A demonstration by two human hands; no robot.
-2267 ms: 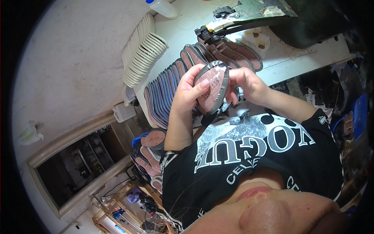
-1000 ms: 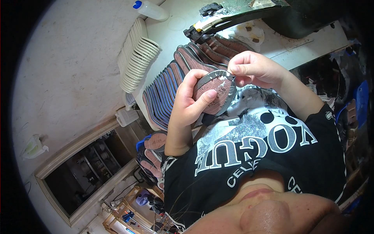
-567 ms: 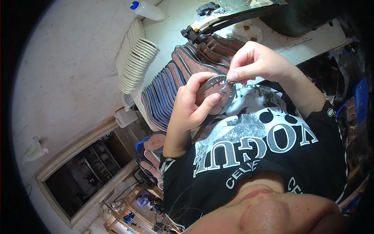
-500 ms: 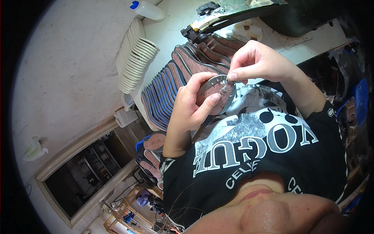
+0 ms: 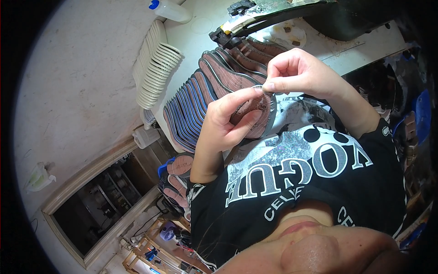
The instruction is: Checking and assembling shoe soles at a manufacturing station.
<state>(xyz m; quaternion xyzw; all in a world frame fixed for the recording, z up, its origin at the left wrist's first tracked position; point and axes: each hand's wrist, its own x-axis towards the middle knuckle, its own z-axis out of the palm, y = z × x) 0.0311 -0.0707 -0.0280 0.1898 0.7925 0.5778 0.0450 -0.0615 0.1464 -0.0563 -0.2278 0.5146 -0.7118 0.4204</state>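
Observation:
A brown wood-patterned shoe sole (image 5: 259, 119) with a dark rim is in my left hand (image 5: 223, 119), thumb on its face and forefinger along its upper edge. My right hand (image 5: 299, 73) is closed in a pinch at that edge, close to the left forefinger's tip. A thin pale strip (image 5: 259, 86) shows at the meeting point; its far end is hidden by my fingers. Behind my hands, a long row of similar brown soles (image 5: 187, 107) with blue and dark edges leans along the table.
On the white table (image 5: 200, 39) stand a stack of cream curved pieces (image 5: 159, 68) and a white bottle with a blue cap (image 5: 171, 11). A dark clamped fixture (image 5: 273, 20) spans the far side. More soles (image 5: 181, 165) lie below the table's left end.
My left forefinger has straightened along the sole's edge toward my right fingertips. The sole has tilted, so its rim shows less. My right hand has shifted slightly left, still pinched.

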